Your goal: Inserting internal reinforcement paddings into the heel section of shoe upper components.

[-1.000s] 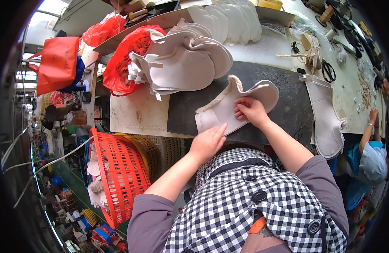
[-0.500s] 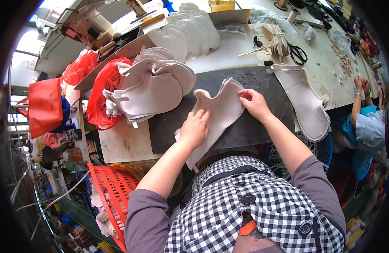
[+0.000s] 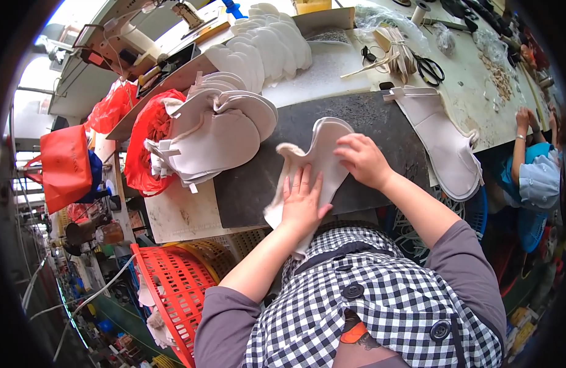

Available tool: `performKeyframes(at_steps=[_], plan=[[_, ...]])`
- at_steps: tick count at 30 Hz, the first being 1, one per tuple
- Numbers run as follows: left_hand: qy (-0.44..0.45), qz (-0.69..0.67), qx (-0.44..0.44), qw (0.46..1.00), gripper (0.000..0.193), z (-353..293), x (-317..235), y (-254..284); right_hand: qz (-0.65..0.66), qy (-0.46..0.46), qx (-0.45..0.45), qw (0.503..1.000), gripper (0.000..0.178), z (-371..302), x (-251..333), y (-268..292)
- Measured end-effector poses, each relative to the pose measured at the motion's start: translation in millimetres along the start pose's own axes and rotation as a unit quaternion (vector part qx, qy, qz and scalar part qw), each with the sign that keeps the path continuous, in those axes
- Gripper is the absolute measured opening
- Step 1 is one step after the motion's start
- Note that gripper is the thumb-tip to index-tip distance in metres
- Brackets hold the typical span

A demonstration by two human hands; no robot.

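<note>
The left hand is lying flat on the boot piece, grip spread; the right hand is sitting half-curled at its right edge, hold unclear. The piece is lying on the mat, near side of the bench.
</note>
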State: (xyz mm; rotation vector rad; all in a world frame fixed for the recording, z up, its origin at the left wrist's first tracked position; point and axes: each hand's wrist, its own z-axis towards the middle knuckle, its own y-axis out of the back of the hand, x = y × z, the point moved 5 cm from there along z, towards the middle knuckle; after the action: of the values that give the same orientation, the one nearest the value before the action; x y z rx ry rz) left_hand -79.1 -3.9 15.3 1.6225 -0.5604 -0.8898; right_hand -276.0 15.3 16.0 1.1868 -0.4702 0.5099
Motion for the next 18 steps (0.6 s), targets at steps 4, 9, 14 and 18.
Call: performKeyframes(at_steps=[4, 9, 14, 18], plan=[[-0.068, 0.016, 0.062, 0.996, 0.066, 5.6, 20.4, 6.2, -0.042, 0.209, 0.111, 0.971, 0.028, -14.3, 33.0, -12.5], [-0.133, 0.033, -0.035, 0.99, 0.039, -5.1, 14.2, 0.1, -0.011, 0.202, 0.154, 0.967, 0.028, -10.2, 29.1, -25.1], [-0.123, 0.052, -0.087, 0.987, 0.033, -2.4, 9.3, -2.4, 0.003, 0.191, 0.164, 0.968, 0.025, -6.0, 28.5, -25.4], [-0.148, 0.09, -0.099, 0.98, 0.027, -2.9, 8.4, -4.9, -0.003, 0.188, 0.168, 0.968, 0.022, -1.9, 34.1, -21.8]])
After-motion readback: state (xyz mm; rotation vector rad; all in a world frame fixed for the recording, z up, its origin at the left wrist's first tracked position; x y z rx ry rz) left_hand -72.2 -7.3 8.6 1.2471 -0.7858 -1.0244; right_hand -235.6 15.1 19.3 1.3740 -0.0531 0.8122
